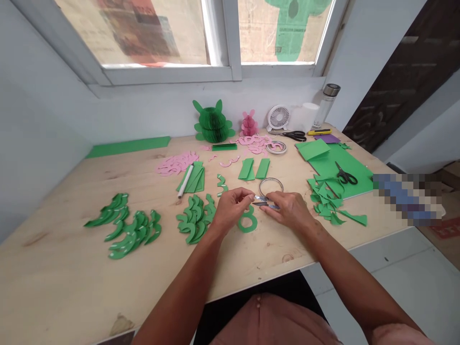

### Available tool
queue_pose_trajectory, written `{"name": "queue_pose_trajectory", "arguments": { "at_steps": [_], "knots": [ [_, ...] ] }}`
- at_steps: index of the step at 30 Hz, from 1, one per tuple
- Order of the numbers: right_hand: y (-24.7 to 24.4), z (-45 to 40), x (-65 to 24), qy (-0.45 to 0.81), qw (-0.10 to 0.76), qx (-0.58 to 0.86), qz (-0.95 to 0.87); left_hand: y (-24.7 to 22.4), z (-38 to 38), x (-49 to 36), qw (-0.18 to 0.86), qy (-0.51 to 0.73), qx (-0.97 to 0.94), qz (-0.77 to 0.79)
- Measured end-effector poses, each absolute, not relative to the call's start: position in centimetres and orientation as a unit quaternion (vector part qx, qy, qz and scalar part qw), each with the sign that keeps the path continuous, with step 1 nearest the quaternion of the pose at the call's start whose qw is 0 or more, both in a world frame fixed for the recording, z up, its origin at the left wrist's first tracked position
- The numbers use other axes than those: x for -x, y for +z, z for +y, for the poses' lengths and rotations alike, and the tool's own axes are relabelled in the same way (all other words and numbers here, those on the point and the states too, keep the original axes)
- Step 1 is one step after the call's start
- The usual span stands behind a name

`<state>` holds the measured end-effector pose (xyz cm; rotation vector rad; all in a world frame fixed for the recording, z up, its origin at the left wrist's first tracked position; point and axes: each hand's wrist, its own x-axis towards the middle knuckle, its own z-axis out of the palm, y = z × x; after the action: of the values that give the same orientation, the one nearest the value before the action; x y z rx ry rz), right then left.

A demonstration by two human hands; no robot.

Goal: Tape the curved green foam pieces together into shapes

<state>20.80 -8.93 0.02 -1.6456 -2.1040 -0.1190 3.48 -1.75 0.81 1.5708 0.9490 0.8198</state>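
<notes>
My right hand (287,208) grips small scissors (260,203), blades parted and pointing left toward my left hand. Thumb and fingers of my left hand (232,206) are pinched together close to the blade tips; what they hold is too small to make out. Under the scissors, a green figure-eight paper cutout (247,224) lies on the table, its upper part partly covered. A roll of tape (271,179) rests just behind both hands. Left of my left hand sits a heap of curved green paper pieces (194,223), some with pale strips on them.
More curved green pieces (134,235) lie at left. Behind are folded green papers (254,168), a white pen (185,181), pink cutouts (178,164), a green honeycomb-paper figure (213,125) and a small fan (279,118). Green scraps (325,196) and black-handled scissors (346,176) lie right.
</notes>
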Motion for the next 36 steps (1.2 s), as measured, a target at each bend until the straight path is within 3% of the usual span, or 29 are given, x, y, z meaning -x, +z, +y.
{"name": "queue_pose_trajectory", "arguments": {
  "at_steps": [10,24,30,36],
  "knots": [
    [0.1,-9.0,-20.7,-0.036,0.222,0.602,-0.766,0.3,-1.9,-3.5,0.510,0.346,-0.690,0.380],
    [-0.1,-8.9,-20.6,-0.037,0.206,0.616,-0.759,0.3,-2.8,-3.2,0.166,0.353,-0.863,0.323],
    [0.2,-8.9,-20.6,-0.047,0.201,0.641,-0.739,0.3,-2.8,-3.2,0.204,0.384,-0.832,0.345],
    [0.4,-8.8,-20.6,-0.033,0.169,0.696,-0.697,0.3,-2.6,-3.3,0.378,0.418,-0.719,0.406]
  ]
}}
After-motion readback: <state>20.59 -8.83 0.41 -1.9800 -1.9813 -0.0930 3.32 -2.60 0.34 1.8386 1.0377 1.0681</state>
